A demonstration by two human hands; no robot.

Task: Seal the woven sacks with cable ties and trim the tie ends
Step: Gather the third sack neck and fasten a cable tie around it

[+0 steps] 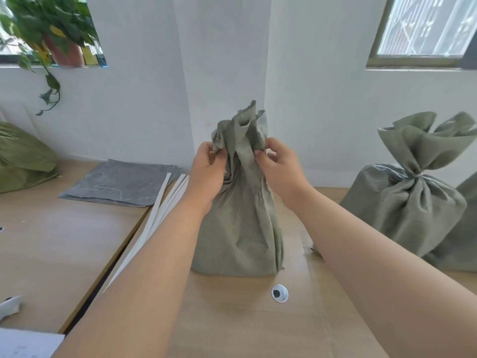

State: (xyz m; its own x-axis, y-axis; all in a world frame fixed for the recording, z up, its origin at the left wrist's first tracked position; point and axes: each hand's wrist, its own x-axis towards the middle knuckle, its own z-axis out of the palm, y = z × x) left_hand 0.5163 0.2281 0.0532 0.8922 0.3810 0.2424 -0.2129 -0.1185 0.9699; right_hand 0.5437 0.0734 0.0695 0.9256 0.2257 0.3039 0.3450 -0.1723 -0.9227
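Both hands, left hand (206, 166) and right hand (280, 166), pinch the gathered neck of the green woven sack (237, 228) standing mid-table (245, 319); cable ties (165, 202) lie left, 1 tied sack (402, 202) right.

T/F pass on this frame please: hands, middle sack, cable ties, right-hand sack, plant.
1. The left hand and right hand both grip the middle sack at its bunched neck. True.
2. A cable tie already circles that neck. False: none is visible; the cable ties lie loose on the table to its left.
3. The sack at right is cinched at its neck. True.
4. The potted plant stands on the table. False: it sits on the window sill.
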